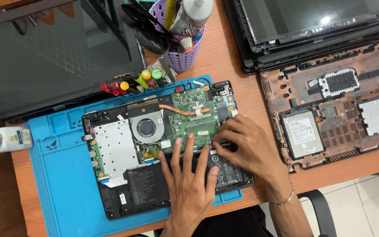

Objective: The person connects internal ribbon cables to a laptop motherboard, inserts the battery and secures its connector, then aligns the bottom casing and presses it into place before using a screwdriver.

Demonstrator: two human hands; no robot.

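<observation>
With my left hand [188, 175] pressed flat and open on the black battery [154, 186] in the opened laptop [110, 153], my right hand [246, 147] pinches its connector [218, 144] at the motherboard [196, 116]; I'd ease it straight, never twisting.

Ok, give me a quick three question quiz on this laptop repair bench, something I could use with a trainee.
1. True or false: the opened laptop lies on a blue work mat.
2. Which part sits nearest the left hand? A) the black battery B) the cooling fan C) the purple tool basket
3. Fill in: the right hand wears a thin ___ at the wrist.

Key: 1 true. 2 A; the left hand lies flat over the battery. 3 bracelet.
</observation>
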